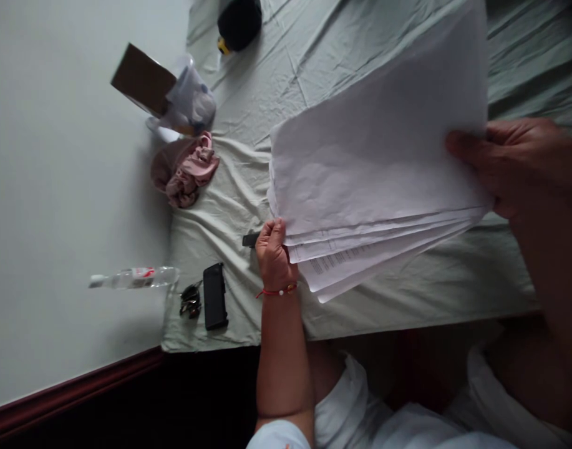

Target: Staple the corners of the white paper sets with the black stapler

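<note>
Papers point(379, 137) look gathered but not squared up yet: left hand point(272, 252) pinches one corner, right hand point(524, 165) clamps the opposite edge (sheets fanned, lifted off the bed point(267, 93)).

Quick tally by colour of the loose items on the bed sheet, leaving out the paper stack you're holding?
Black: 3 - phone, small clip-like item by the left hand, round pouch
Pink: 1 - crumpled cloth
Brown: 1 - cardboard box
Clear: 2 - water bottle, plastic bag
Dark metal: 1 - keys
Total: 8
</note>
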A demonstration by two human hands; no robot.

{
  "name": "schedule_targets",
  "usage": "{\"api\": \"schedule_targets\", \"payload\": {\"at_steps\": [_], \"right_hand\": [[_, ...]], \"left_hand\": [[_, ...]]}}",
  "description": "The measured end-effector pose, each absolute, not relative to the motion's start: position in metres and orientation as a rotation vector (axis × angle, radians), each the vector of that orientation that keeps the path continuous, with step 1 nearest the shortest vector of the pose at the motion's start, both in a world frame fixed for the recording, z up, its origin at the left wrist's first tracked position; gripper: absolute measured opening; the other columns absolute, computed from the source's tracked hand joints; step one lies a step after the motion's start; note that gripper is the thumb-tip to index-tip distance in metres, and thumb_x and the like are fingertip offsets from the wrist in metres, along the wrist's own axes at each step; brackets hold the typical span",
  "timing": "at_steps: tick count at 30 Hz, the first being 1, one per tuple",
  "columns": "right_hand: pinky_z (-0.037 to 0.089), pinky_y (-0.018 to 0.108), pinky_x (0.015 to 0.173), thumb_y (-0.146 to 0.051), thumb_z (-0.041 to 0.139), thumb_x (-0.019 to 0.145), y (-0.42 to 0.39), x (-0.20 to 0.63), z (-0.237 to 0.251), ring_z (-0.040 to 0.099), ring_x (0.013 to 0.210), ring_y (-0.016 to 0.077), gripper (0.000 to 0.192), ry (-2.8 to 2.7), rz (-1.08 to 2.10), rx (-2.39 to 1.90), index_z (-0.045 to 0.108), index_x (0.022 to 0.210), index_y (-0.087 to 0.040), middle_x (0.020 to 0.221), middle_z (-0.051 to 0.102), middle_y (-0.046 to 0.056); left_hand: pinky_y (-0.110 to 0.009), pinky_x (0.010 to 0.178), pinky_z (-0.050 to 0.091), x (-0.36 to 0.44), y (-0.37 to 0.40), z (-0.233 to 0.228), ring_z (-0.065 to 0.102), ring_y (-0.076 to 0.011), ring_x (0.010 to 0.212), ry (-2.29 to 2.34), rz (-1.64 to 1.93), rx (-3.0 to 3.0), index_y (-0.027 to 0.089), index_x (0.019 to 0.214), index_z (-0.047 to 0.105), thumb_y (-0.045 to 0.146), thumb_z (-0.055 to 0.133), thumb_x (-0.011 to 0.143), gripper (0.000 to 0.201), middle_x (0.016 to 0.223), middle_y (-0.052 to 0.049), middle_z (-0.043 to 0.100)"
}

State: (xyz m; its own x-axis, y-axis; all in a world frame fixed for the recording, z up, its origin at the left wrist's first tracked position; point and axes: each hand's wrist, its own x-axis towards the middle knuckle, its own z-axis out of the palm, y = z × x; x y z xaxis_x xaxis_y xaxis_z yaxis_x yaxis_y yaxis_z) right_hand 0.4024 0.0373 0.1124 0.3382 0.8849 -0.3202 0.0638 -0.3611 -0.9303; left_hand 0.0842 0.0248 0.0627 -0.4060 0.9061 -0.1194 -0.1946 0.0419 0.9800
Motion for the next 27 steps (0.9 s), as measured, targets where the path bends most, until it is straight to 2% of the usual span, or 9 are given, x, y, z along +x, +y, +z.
{"api": "schedule_targets", "payload": {"at_steps": [2, 5, 10, 12, 15, 18, 21, 23, 27], "right_hand": [[0.042, 0.016, 0.037, -0.058, 0.077, 0.087, 0.036, 0.404, 0.111, 0.069, 0.073, 0.0171, 0.034, -0.871, 1.113, -1.737, 0.076, 0.097, -0.025, 0.071, 0.056, 0.004], [0.050, 0.017, 0.043, -0.057, 0.076, 0.088, 0.036, 0.406, 0.109, 0.070, 0.077, 0.0181, 0.032, -0.897, 1.122, -1.743, 0.074, 0.095, -0.025, 0.070, 0.054, 0.004], [0.054, 0.018, 0.048, -0.051, 0.075, 0.090, 0.039, 0.414, 0.098, 0.070, 0.074, 0.0155, 0.027, -0.942, 1.159, -1.664, 0.074, 0.100, -0.026, 0.078, 0.062, 0.003], [0.060, 0.020, 0.058, -0.043, 0.078, 0.087, 0.041, 0.419, 0.090, 0.071, 0.079, 0.0155, 0.022, -0.979, 1.191, -1.566, 0.076, 0.103, -0.027, 0.090, 0.070, 0.001], [0.068, 0.031, 0.087, -0.029, 0.080, 0.081, 0.042, 0.424, 0.083, 0.074, 0.095, 0.0179, 0.020, -1.081, 1.228, -1.400, 0.077, 0.102, -0.027, 0.106, 0.075, -0.001], [0.063, 0.042, 0.107, -0.020, 0.079, 0.078, 0.040, 0.424, 0.086, 0.073, 0.112, 0.0220, 0.022, -1.138, 1.174, -1.337, 0.077, 0.100, -0.027, 0.111, 0.075, -0.003], [0.060, 0.043, 0.113, -0.019, 0.077, 0.079, 0.038, 0.420, 0.092, 0.070, 0.122, 0.0247, 0.020, -1.146, 1.154, -1.363, 0.076, 0.096, -0.028, 0.112, 0.075, -0.002], [0.058, 0.042, 0.115, -0.020, 0.078, 0.078, 0.036, 0.417, 0.095, 0.068, 0.127, 0.0255, 0.020, -1.148, 1.158, -1.365, 0.075, 0.095, -0.029, 0.113, 0.074, -0.002], [0.058, 0.041, 0.117, -0.026, 0.083, 0.074, 0.035, 0.416, 0.094, 0.069, 0.126, 0.0260, 0.017, -1.187, 1.081, -1.307, 0.073, 0.088, -0.030, 0.113, 0.074, -0.002]], "left_hand": [[-0.023, 0.064, 0.048, 0.087, 0.024, 0.065, 0.060, -0.0101, 0.063, 1.378, 1.549, 0.730, 0.020, 0.070, 0.061, 0.039, 0.098, 0.059, 0.043, 0.067, 0.005, 0.065], [-0.023, 0.065, 0.048, 0.090, 0.024, 0.065, 0.060, -0.0103, 0.064, 1.380, 1.565, 0.718, 0.020, 0.071, 0.063, 0.039, 0.101, 0.056, 0.045, 0.066, 0.005, 0.066], [-0.023, 0.068, 0.049, 0.080, 0.026, 0.061, 0.065, -0.0098, 0.067, 1.387, 1.601, 0.706, 0.021, 0.077, 0.068, 0.034, 0.097, 0.062, 0.035, 0.072, 0.006, 0.070], [-0.024, 0.070, 0.050, 0.072, 0.027, 0.061, 0.067, -0.0105, 0.070, 1.387, 1.625, 0.663, 0.022, 0.081, 0.072, 0.029, 0.095, 0.060, 0.032, 0.076, 0.005, 0.072], [-0.025, 0.072, 0.052, 0.062, 0.027, 0.064, 0.065, -0.0100, 0.068, 1.312, 1.650, 0.627, 0.022, 0.078, 0.073, 0.025, 0.092, 0.059, 0.027, 0.073, 0.005, 0.070], [-0.023, 0.068, 0.051, 0.057, 0.026, 0.069, 0.056, -0.0071, 0.059, 1.211, 1.688, 0.671, 0.023, 0.072, 0.069, 0.023, 0.089, 0.062, 0.022, 0.063, 0.007, 0.059], [-0.020, 0.059, 0.044, 0.057, 0.024, 0.072, 0.044, -0.0057, 0.053, 1.181, 1.755, 0.743, 0.023, 0.069, 0.064, 0.019, 0.089, 0.064, 0.025, 0.059, 0.008, 0.048], [-0.020, 0.057, 0.040, 0.056, 0.024, 0.073, 0.042, -0.0063, 0.055, 1.204, 1.822, 0.791, 0.023, 0.068, 0.062, 0.020, 0.089, 0.065, 0.027, 0.060, 0.008, 0.048], [-0.022, 0.067, 0.043, 0.049, 0.021, 0.073, 0.056, -0.0099, 0.070, 1.343, 1.832, 0.872, 0.027, 0.077, 0.062, 0.036, 0.084, 0.073, 0.024, 0.069, 0.006, 0.057]]}}
